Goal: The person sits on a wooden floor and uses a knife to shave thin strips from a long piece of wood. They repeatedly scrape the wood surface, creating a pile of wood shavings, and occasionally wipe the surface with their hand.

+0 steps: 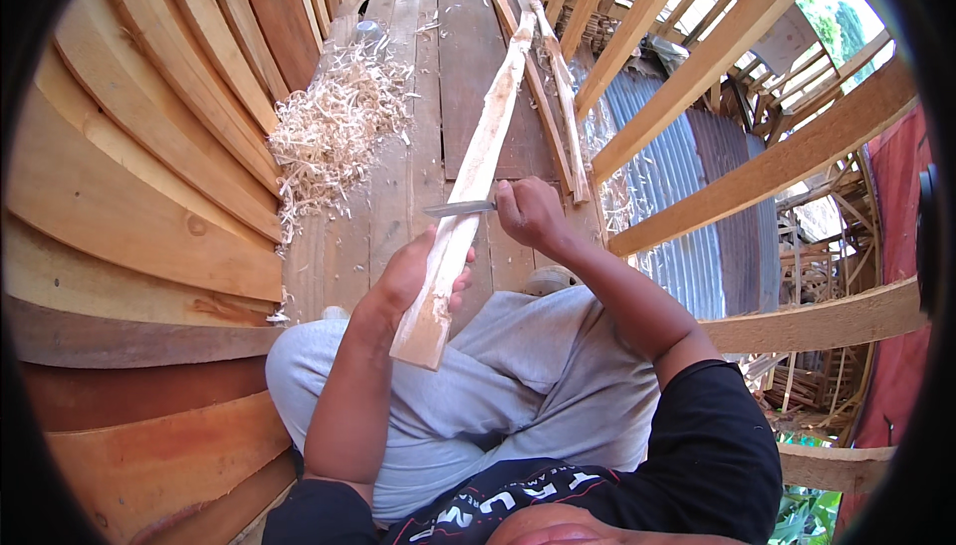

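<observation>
A long pale wooden strip slants away from my lap, its near end above my legs and its rough-barked far end up the floor. My left hand is wrapped round the strip from beneath near its close end, fingertips showing on the right edge. In my right fist is a knife, its handle mostly hidden by the fingers. The knife's blade points left and lies across the strip's upper face, just beyond my left hand.
Curly wood shavings are heaped on the plank floor to the left. Upright boards line that side. More rough strips lie at the right by the slatted railing. Corrugated metal sheets show beyond it.
</observation>
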`<control>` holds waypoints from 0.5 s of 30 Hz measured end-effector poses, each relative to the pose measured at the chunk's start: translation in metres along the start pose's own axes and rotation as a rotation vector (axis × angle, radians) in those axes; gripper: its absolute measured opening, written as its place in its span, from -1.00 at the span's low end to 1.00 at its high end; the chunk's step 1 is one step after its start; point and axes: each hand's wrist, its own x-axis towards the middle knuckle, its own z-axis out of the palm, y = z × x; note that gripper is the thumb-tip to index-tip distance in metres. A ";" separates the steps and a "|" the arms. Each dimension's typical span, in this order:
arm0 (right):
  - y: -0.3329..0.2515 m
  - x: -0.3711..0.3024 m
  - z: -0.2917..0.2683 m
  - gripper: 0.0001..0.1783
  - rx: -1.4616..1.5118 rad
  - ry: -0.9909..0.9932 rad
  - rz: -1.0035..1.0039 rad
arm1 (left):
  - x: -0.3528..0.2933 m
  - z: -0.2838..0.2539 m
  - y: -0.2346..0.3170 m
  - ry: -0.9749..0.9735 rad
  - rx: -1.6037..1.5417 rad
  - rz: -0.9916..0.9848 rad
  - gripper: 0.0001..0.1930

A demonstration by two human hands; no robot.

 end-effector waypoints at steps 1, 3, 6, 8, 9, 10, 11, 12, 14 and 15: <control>0.005 0.001 0.003 -0.52 -0.026 0.066 -0.047 | 0.002 -0.001 -0.001 0.015 0.009 0.006 -0.39; -0.001 0.008 0.000 -0.53 -0.022 -0.019 0.027 | 0.003 -0.003 0.004 0.024 0.007 -0.001 -0.39; 0.000 0.019 0.002 -0.53 -0.073 -0.124 0.129 | 0.007 -0.002 0.008 0.087 0.075 0.009 -0.43; 0.029 0.038 0.009 -0.49 -0.101 -0.099 0.322 | 0.008 0.005 0.003 0.140 0.082 -0.004 -0.45; 0.065 0.050 0.010 -0.45 -0.108 -0.034 0.486 | 0.007 0.018 -0.006 0.155 0.057 -0.024 -0.45; 0.094 0.054 -0.002 -0.41 -0.101 -0.057 0.530 | 0.003 0.029 -0.015 0.180 0.033 -0.039 -0.46; 0.118 0.060 -0.011 -0.37 -0.075 -0.066 0.565 | -0.006 0.039 -0.021 0.096 0.052 -0.033 -0.45; 0.143 0.066 -0.011 -0.37 -0.034 -0.052 0.594 | -0.005 0.044 -0.022 0.072 0.057 -0.018 -0.45; 0.187 0.058 -0.003 -0.36 0.032 -0.077 0.671 | -0.003 0.046 -0.020 -0.024 0.067 -0.026 -0.47; 0.180 0.055 0.001 -0.35 0.070 -0.089 0.649 | 0.000 0.036 -0.020 0.005 0.056 -0.011 -0.48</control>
